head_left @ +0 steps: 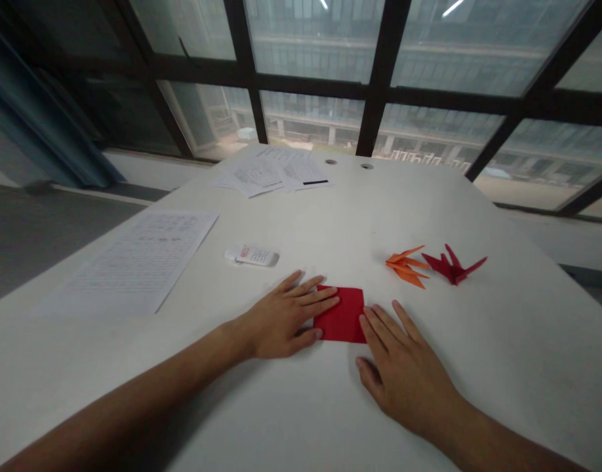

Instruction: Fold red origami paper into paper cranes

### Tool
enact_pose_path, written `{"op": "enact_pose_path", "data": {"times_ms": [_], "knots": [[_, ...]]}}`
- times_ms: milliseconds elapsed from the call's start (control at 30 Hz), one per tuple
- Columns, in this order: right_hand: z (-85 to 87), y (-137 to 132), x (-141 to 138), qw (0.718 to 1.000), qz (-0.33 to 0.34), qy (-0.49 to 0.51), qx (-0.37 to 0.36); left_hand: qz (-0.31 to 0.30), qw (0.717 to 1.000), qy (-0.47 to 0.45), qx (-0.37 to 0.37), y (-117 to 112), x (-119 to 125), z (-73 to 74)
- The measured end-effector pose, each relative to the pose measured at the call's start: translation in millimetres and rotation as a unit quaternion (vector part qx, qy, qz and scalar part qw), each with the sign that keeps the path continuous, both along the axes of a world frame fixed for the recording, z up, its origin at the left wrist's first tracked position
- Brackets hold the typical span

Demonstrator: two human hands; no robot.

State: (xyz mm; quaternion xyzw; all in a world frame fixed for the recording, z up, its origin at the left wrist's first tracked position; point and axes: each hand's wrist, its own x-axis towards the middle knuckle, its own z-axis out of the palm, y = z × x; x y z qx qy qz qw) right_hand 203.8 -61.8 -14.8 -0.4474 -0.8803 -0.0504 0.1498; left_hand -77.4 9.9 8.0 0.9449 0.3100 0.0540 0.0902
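Observation:
A red square of paper (341,318) lies flat on the white table between my hands. My left hand (288,316) rests on its left side, fingers stretched over the upper left part and the thumb at the lower left corner. At the right edge of the paper, my right hand (397,360) touches it with its fingertips, fingers extended and thumb apart. Beyond my right hand sit an orange folded paper crane (408,267) and a dark red folded paper crane (454,265), side by side.
A white remote control (252,255) lies beyond my left hand. Printed sheets (134,265) cover the table's left side, and more papers (276,170) are spread at the far end. Two round cable holes are near the far edge. Behind stand dark-framed windows (311,85) and a blue curtain (40,111).

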Motion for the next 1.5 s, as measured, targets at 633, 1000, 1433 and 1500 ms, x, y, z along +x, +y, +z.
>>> {"op": "enact_pose_path", "data": {"times_ms": [633,1000,1433,1500], "knots": [[5.5,0,-7,0.995,-0.018,0.026,0.091,0.037,0.994,-0.032,0.1,6,-16,5.4],[10.4,9,-13,0.991,0.067,0.053,0.105,-0.068,0.991,-0.084,0.078,0,0,9.2],[1.1,15,-9,0.992,0.055,0.048,0.1,-0.032,0.994,-0.095,0.042,1,0,7.5],[-0.7,14,-9,0.992,0.052,0.045,0.106,-0.03,0.994,-0.095,0.039,1,0,8.1]]}}
